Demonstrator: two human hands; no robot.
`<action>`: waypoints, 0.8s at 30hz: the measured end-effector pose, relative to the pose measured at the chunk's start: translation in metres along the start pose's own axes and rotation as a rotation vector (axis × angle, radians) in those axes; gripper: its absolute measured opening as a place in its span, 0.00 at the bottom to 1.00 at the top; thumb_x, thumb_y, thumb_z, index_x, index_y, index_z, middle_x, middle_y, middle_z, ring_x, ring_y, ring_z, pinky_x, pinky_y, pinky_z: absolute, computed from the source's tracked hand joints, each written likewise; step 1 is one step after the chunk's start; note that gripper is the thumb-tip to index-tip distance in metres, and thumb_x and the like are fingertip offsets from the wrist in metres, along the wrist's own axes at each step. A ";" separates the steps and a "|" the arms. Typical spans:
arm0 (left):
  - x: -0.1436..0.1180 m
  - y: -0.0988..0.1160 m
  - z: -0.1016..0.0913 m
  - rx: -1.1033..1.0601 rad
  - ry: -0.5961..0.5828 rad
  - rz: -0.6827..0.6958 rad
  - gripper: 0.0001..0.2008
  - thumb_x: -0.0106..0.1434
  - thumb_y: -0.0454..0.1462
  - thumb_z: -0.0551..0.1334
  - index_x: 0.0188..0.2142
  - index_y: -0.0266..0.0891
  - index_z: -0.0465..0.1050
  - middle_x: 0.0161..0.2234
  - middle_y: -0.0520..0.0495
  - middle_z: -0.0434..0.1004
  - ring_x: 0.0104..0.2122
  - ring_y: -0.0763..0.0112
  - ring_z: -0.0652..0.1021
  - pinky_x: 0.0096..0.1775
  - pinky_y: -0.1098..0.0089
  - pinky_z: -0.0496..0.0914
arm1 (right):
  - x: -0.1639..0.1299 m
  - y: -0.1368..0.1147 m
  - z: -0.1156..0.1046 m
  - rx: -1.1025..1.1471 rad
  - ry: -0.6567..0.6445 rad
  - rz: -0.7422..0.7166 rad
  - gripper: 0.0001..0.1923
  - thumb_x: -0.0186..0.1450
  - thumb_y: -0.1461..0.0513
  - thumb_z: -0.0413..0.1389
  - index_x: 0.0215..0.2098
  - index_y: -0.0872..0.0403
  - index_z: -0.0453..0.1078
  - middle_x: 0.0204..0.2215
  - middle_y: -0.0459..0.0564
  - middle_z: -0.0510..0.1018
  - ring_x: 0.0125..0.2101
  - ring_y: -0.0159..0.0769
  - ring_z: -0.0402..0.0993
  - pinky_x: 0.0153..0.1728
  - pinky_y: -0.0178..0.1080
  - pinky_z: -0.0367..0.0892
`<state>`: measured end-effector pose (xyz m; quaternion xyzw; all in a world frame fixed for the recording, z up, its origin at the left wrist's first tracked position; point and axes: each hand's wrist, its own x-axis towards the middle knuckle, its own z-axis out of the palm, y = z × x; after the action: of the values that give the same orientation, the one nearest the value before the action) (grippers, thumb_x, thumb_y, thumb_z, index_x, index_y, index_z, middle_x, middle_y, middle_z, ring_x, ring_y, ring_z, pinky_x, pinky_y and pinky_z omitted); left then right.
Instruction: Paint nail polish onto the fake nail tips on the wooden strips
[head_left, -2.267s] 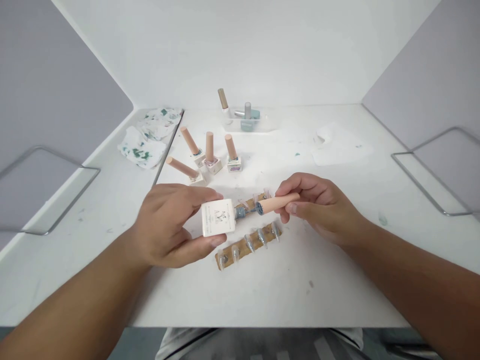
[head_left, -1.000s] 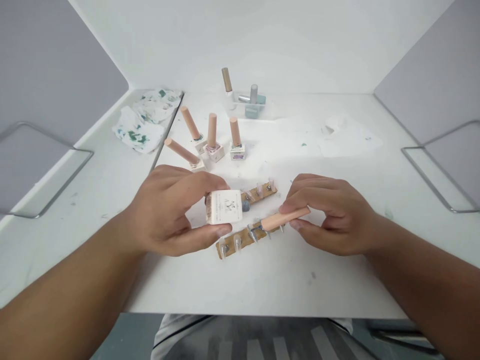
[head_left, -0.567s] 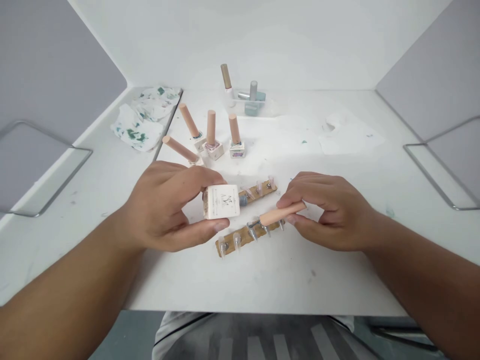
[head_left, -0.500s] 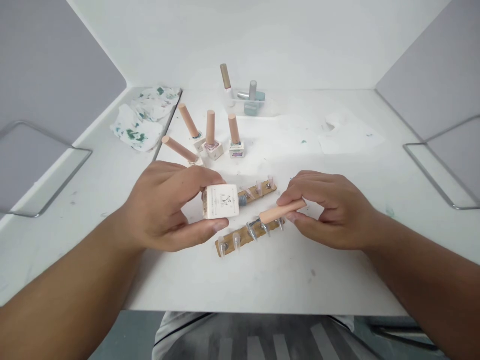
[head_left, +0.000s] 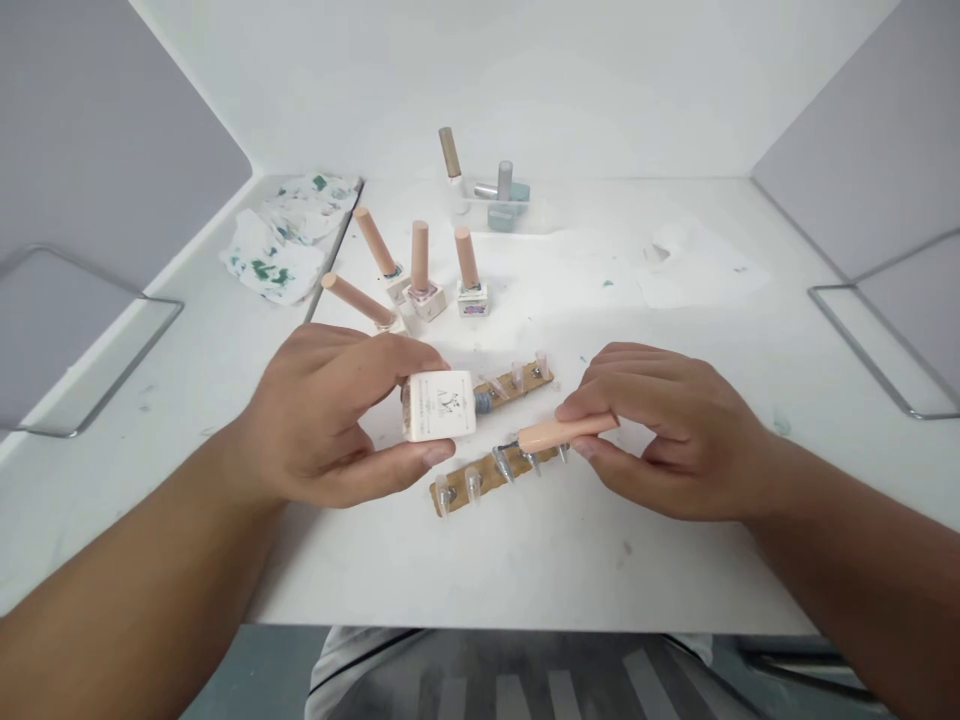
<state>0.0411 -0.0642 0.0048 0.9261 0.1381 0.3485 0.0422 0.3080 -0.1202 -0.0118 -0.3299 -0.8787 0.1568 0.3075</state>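
Note:
Between thumb and fingers, my left hand [head_left: 352,415] grips a white nail polish bottle [head_left: 441,405], tipped sideways with its grey neck toward the right. My right hand [head_left: 652,425] pinches a nail polish brush [head_left: 559,432] by its peach cap handle. The bristle end touches a grey-coated nail tip [head_left: 503,465] at the middle of the near wooden strip [head_left: 457,490]. Clear nail tips stand on that strip's left end, and greyish ones on its right. A second wooden strip [head_left: 517,388] with clear tips lies behind, partly hidden by the bottle.
Several peach-capped polish bottles [head_left: 426,290] stand behind my left hand. At the back is a clear tray [head_left: 517,222] with more bottles. Stained tissues [head_left: 277,250] lie at the left, and a white sheet [head_left: 697,275] at the right. Wire frames [head_left: 862,340] flank the table.
My right hand has lowered slightly and tilted the brush handle flatter, with the bristles still at the middle nail tip. The bottle in my left hand has shifted a little left.

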 end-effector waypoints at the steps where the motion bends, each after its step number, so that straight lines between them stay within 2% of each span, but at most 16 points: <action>1: 0.000 0.000 0.000 0.000 -0.004 0.003 0.12 0.60 0.42 0.61 0.39 0.38 0.68 0.16 0.57 0.64 0.13 0.76 0.62 0.13 0.73 0.57 | 0.000 -0.001 0.000 -0.014 -0.013 -0.009 0.04 0.59 0.69 0.52 0.30 0.54 0.64 0.20 0.43 0.70 0.22 0.29 0.62 0.28 0.37 0.60; 11: -0.001 -0.003 0.002 -0.019 0.022 0.022 0.12 0.60 0.43 0.61 0.41 0.38 0.69 0.16 0.55 0.67 0.12 0.74 0.65 0.12 0.71 0.58 | 0.000 -0.003 -0.001 -0.055 -0.035 -0.068 0.07 0.59 0.70 0.52 0.32 0.53 0.65 0.20 0.42 0.69 0.21 0.29 0.61 0.29 0.38 0.60; 15: 0.001 -0.002 0.000 0.003 0.002 0.013 0.12 0.60 0.42 0.61 0.40 0.38 0.69 0.16 0.56 0.65 0.12 0.76 0.62 0.12 0.72 0.57 | 0.000 -0.002 -0.002 -0.035 0.055 -0.030 0.07 0.58 0.70 0.53 0.33 0.53 0.66 0.19 0.43 0.69 0.21 0.30 0.63 0.27 0.38 0.60; 19: 0.000 -0.001 0.000 0.004 -0.008 0.022 0.12 0.60 0.42 0.61 0.39 0.36 0.68 0.16 0.55 0.66 0.13 0.76 0.63 0.13 0.72 0.58 | -0.002 0.002 0.000 0.187 0.160 0.193 0.07 0.59 0.69 0.54 0.33 0.52 0.68 0.23 0.44 0.73 0.22 0.29 0.65 0.23 0.35 0.59; 22: -0.001 0.000 -0.001 0.012 0.000 0.001 0.12 0.61 0.42 0.60 0.40 0.35 0.67 0.17 0.56 0.66 0.13 0.77 0.64 0.14 0.73 0.59 | -0.003 0.005 0.005 0.459 0.212 0.448 0.07 0.61 0.67 0.56 0.36 0.50 0.71 0.26 0.44 0.75 0.26 0.29 0.70 0.26 0.34 0.63; 24: 0.000 0.001 -0.001 0.012 0.011 -0.006 0.12 0.62 0.42 0.59 0.40 0.34 0.67 0.18 0.55 0.67 0.14 0.76 0.65 0.15 0.73 0.60 | -0.003 0.007 0.008 0.666 0.247 0.563 0.06 0.61 0.66 0.57 0.35 0.49 0.73 0.25 0.42 0.76 0.28 0.29 0.71 0.29 0.33 0.66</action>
<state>0.0404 -0.0655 0.0054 0.9239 0.1430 0.3529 0.0370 0.3077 -0.1174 -0.0227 -0.4552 -0.6131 0.4682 0.4447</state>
